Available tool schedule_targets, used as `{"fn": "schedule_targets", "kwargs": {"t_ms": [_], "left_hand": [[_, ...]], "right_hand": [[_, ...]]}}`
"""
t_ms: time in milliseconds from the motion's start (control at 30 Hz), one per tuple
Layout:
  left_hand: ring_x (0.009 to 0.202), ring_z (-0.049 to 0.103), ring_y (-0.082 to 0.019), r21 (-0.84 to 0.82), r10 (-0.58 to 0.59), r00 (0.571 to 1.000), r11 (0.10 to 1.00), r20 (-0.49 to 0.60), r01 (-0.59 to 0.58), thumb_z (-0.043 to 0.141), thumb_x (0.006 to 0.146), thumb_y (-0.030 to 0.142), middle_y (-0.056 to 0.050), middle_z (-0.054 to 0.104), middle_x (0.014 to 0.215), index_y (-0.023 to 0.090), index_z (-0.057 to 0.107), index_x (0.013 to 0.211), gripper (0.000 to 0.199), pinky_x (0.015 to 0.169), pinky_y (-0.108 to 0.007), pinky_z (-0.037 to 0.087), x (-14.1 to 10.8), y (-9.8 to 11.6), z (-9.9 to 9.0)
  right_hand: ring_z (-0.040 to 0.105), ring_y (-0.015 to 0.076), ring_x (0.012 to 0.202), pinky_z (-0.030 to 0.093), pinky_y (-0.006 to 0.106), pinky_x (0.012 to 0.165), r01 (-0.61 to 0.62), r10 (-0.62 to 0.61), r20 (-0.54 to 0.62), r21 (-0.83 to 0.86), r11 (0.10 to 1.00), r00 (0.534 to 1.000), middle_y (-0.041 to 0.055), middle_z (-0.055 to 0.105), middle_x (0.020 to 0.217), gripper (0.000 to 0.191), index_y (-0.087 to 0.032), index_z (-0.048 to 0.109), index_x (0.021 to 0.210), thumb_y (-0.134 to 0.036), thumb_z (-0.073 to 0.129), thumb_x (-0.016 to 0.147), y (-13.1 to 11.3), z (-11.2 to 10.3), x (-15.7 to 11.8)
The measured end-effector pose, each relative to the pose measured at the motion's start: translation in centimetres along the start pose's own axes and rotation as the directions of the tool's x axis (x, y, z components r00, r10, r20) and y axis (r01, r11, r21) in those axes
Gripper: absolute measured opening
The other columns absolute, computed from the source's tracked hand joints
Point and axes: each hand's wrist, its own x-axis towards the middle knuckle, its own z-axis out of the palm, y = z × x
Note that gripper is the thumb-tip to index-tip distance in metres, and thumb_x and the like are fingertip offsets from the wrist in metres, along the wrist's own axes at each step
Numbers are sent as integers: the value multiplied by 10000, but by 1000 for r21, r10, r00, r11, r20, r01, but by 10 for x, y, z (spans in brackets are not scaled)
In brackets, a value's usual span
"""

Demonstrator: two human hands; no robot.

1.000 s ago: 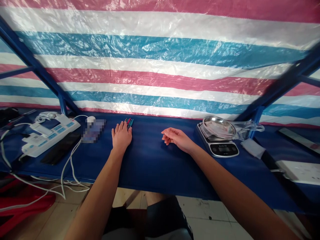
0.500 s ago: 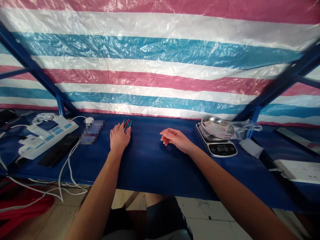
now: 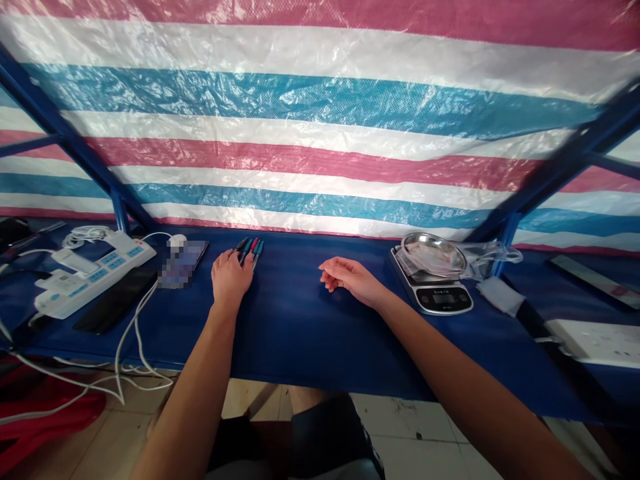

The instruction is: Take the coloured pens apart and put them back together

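Note:
My left hand [image 3: 231,279] lies palm down on the blue cloth-covered table [image 3: 300,333], its fingertips against a small bunch of felt-tip pens [image 3: 249,251] with teal, red and dark barrels. The pens lie close together, partly hidden behind my fingers. My right hand [image 3: 350,278] rests on its side farther right, fingers loosely curled, holding nothing. It is nearest to a digital kitchen scale [image 3: 431,300] carrying a steel dish [image 3: 433,254].
A white power strip [image 3: 95,277] with cables and a black slab [image 3: 115,300] lie left, beside a pixelated object [image 3: 181,264]. A plastic bag [image 3: 490,253] lies beside the scale. A striped tarp [image 3: 320,113] and blue steel struts [image 3: 65,133] stand behind.
My left hand has slid left, and the pens have shifted and fanned out with it. My right hand has barely moved.

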Motion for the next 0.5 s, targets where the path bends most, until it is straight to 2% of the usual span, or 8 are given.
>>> {"fn": "schedule_targets", "kwargs": {"t_ms": [133,267,400,500], "left_hand": [[1398,547,-454,14,-15,1000,1000,0,15,510,1049,485,-261,579,1512,72,736,1318,542,1229,-603,414,-1,2,-3],[1422,545,-421,-27,-11,998,1000,-67,9,541,1037,387,-229,544,1538,89,705,1363,471,1245,-568,430,-1,7,-13],[1430,572,-296,-208,123,980,966,-158,-155,489,1069,324,-175,556,1546,130,667,1429,446,1244,-412,471,-4,22,-27],[1333,656,-266,-413,266,958,865,-104,-285,484,1086,355,-124,672,1447,184,748,1294,378,1180,-415,535,-12,40,-31]], "right_hand": [[708,184,817,581,350,782,-2,2,1,2,1000,1000,80,768,990,360,-212,777,1104,-536,803,948,-1,1,0],[706,184,819,583,347,778,-5,5,3,-3,1000,1000,81,767,990,369,-211,778,1109,-541,805,946,-3,2,-1],[708,183,822,588,343,778,0,0,-3,-12,1000,1000,83,768,991,366,-211,779,1115,-539,797,953,-1,2,0],[714,184,820,594,342,765,-3,3,-19,-1,1000,1000,85,773,985,389,-207,758,1168,-532,793,957,0,2,0]]}}
